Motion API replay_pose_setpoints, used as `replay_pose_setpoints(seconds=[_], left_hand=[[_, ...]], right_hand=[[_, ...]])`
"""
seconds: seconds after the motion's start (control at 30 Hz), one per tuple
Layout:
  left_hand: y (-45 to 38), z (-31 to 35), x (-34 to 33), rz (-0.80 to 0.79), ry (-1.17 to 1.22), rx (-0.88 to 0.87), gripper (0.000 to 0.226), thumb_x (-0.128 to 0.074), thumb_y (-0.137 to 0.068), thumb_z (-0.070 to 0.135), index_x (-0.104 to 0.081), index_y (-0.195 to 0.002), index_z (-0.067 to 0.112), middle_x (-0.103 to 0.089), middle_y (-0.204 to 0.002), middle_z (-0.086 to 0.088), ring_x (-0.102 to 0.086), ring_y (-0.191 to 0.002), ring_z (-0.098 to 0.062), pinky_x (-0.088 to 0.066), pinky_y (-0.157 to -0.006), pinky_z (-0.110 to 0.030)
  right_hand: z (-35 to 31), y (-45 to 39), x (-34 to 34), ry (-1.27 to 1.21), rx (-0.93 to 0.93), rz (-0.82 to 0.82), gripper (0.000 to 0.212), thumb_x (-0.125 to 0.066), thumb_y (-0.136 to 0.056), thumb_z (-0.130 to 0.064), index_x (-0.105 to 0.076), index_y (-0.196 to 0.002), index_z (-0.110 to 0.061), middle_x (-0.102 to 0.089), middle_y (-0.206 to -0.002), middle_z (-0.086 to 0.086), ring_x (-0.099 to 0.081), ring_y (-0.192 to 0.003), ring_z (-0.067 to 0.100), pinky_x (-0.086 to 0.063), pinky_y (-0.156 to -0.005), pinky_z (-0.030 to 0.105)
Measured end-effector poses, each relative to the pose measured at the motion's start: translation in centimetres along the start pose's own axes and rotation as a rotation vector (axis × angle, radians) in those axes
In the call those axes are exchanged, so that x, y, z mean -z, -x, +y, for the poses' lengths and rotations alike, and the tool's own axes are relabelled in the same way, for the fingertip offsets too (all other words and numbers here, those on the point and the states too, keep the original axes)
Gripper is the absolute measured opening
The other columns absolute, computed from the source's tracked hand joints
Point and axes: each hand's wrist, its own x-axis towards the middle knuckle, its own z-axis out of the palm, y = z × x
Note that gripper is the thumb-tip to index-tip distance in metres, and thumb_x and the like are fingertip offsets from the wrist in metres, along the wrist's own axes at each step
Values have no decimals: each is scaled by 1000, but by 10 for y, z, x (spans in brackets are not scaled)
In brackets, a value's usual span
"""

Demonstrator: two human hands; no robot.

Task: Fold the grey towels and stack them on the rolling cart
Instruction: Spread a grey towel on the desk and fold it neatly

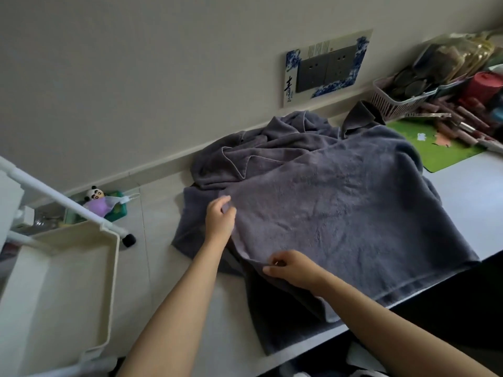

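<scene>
Now the top grey towel (340, 213) lies spread flat over a heap of more grey towels (272, 142) on the white counter (468, 191), its near edge hanging over the front. At its left edge, the left hand (220, 216) pinches the far corner, fingers curled on the cloth; the right hand (291, 268) pinches the near corner likewise. Left of the counter stands the white rolling cart (81, 268), its top tray holding no towels.
</scene>
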Motion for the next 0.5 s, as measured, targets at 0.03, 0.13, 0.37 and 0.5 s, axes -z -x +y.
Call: replay_pose_setpoints(seconds=[0.03, 0.13, 0.37, 0.5], left_hand=[[-1, -8, -1, -38, -60, -10, 34, -52, -86, 3, -61, -119, 5, -52, -131, -10, -49, -122, -21, -38, -100, -26], [-5, -15, -2, 25, 8, 49, 32, -52, -90, 6, -58, -121, 5, -57, -116, -1, -55, -107, -15, -43, -86, -26], [-20, -8, -7, -9, 233, 374, 24, -58, -91, 29, -55, -104, 9, -60, -102, -5, -55, -95, -20, -45, -80, -30], [-25, -13, -9, -104, 311, 347, 17, -62, -89, 25, -57, -97, 11, -65, -111, -9, -60, -105, -23, -48, -94, -38]], right_hand=[[4, -4, -8, 69, -13, 31, 20, -62, -86, -30, -64, -79, -11, -57, -73, -2, -50, -68, 9, -36, -60, 19], [13, -7, -21, 71, -16, 88, 21, -61, -87, -30, -66, -90, -10, -60, -79, -2, -54, -74, 11, -37, -60, 16], [19, -7, -25, 24, 21, 151, 6, -62, -85, -30, -62, -82, -25, -58, -69, -10, -56, -70, 8, -43, -67, 23], [25, 3, -35, 57, 120, 212, 18, -67, -82, -24, -56, -95, -20, -55, -77, -14, -48, -63, -2, -43, -70, 24]])
